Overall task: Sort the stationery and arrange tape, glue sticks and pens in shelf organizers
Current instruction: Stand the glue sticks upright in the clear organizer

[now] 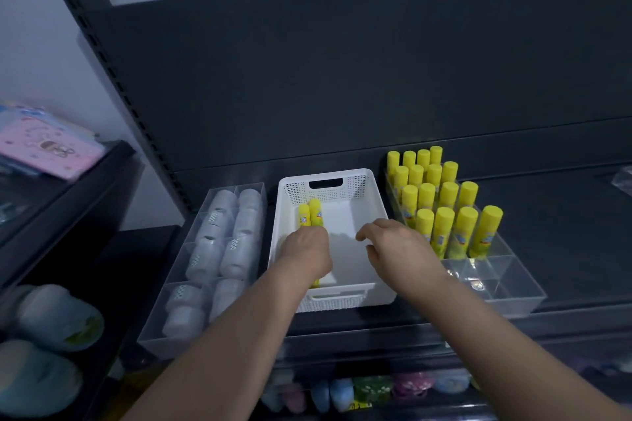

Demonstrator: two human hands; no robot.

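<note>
Left hand: down in white perforated plastic basket, over two loose yellow glue sticks; grip undiscernible. Right hand: apart, loosely curled, empty. Clear acrylic compartment organizer: rear cells stocked, front cells vacant. Clear tray of white tape rolls: filled. Pens: unseen.

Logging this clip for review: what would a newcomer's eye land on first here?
The block of bright yellow upright glue sticks standing in the clear organizer at right stands out against the dark shelf. Next, the white basket in the centre, where the left hand touches two glue sticks lying along its left wall and the right hand hovers empty.
</note>
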